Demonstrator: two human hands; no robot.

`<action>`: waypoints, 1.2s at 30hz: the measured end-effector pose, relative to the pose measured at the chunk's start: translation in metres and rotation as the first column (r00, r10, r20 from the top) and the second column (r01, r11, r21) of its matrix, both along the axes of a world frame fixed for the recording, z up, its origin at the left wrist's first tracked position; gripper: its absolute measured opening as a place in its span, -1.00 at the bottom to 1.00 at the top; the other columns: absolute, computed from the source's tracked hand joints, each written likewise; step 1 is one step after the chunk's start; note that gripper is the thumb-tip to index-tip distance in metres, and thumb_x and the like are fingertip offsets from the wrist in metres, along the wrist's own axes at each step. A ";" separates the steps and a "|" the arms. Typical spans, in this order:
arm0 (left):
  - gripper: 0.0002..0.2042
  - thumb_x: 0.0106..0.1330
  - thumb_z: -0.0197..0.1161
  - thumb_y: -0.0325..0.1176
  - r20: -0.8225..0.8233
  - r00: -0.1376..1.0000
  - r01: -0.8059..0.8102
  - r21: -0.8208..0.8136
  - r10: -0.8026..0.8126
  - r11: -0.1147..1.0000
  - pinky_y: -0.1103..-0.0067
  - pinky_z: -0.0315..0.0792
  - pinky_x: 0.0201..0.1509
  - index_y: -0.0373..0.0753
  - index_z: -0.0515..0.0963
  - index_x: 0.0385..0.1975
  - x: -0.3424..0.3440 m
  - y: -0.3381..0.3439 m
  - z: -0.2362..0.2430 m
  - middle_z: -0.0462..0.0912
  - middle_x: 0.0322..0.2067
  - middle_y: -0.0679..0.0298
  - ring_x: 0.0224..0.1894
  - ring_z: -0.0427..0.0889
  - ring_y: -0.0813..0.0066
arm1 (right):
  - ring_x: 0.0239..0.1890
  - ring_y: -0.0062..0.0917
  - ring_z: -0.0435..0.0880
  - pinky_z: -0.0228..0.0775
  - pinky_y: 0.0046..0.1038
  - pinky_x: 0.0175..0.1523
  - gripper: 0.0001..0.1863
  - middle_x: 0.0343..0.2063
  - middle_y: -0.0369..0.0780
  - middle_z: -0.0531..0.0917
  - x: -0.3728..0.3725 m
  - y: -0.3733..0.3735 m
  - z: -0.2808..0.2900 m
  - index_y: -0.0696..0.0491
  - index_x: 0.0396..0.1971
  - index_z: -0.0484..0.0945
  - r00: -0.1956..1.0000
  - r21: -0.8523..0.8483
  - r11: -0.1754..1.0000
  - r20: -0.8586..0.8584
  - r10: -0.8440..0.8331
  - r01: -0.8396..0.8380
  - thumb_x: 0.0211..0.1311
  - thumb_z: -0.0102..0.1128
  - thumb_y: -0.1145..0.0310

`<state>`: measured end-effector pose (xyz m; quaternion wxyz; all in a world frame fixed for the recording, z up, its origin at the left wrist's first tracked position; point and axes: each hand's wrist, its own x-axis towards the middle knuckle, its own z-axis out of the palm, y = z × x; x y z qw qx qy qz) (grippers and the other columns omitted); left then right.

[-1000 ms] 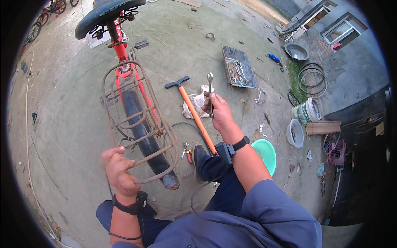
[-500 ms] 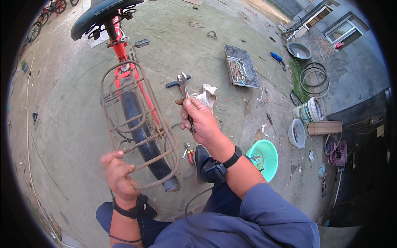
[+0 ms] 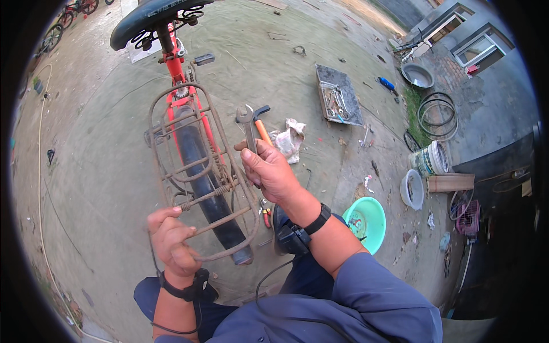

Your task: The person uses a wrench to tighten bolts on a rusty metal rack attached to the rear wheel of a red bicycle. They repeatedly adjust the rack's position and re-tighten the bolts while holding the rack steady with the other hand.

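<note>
Looking down from the head camera, a rusty rear carrier rack [image 3: 197, 171] is seen mounted over the black rear tyre [image 3: 200, 171] of a red bicycle [image 3: 171, 57], whose black saddle [image 3: 151, 17] lies near the upper edge. The rack's rear bar is gripped by the left hand [image 3: 171, 240], its fingers curled together around the metal at the lower end of the frame. An open-ended spanner [image 3: 247, 123] is held upright in the right hand [image 3: 269, 171], the fingers clamped on its shaft while its jaw end stands above the fist, just beside the rack's right rail. A hammer [image 3: 262, 123] with an orange handle lies on the concrete ground [image 3: 86, 171] behind the spanner, partly hidden by the hand, and a crumpled white rag [image 3: 289, 140] is seen just beside it. Farther off, a flat grey tool tray [image 3: 338, 94] rests on the ground. A green plastic basin [image 3: 366, 223] sits near the right forearm, with a white bucket [image 3: 432, 160] and a coiled black tyre [image 3: 437, 114] well apart toward the right. Small red-handled pliers [image 3: 266, 217] lie beneath the rack.
</note>
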<state>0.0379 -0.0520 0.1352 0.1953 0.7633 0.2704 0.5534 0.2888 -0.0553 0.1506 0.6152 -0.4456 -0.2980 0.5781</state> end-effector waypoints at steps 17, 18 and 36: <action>-0.84 0.31 -0.11 -0.37 -0.037 0.999 0.014 0.063 -0.012 0.998 0.23 0.43 0.06 -0.24 0.40 -0.45 0.001 0.001 0.006 0.38 -0.64 0.24 -0.44 0.44 0.22 | -0.66 -0.72 0.31 0.33 -0.55 -0.44 -0.55 -0.55 -0.37 0.44 0.016 -0.004 -0.009 0.14 0.01 0.51 0.998 -0.011 0.999 -0.027 -0.052 0.052 0.55 -0.02 0.01; -0.84 0.31 -0.11 -0.37 -0.034 0.999 0.009 0.052 -0.007 0.999 0.23 0.43 0.06 -0.24 0.40 -0.45 0.001 0.001 0.005 0.38 -0.64 0.24 -0.44 0.43 0.23 | -0.64 -0.71 0.34 0.35 -0.54 -0.41 -0.54 -0.54 -0.37 0.45 0.017 -0.004 -0.012 0.14 0.03 0.51 0.998 0.004 0.998 -0.005 -0.061 0.061 0.55 -0.02 0.01; -0.70 0.36 -0.19 -0.26 0.018 0.999 -0.027 0.001 0.027 1.000 0.26 0.41 0.00 -0.26 0.46 -0.45 0.001 -0.001 -0.008 0.43 -0.63 0.21 -0.23 0.49 0.08 | -0.31 -0.65 0.61 0.44 -0.56 -0.13 -0.61 -0.32 -0.30 0.64 0.080 -0.032 -0.161 0.11 0.25 0.45 0.936 -0.198 0.931 0.242 -0.256 0.306 0.55 -0.01 0.28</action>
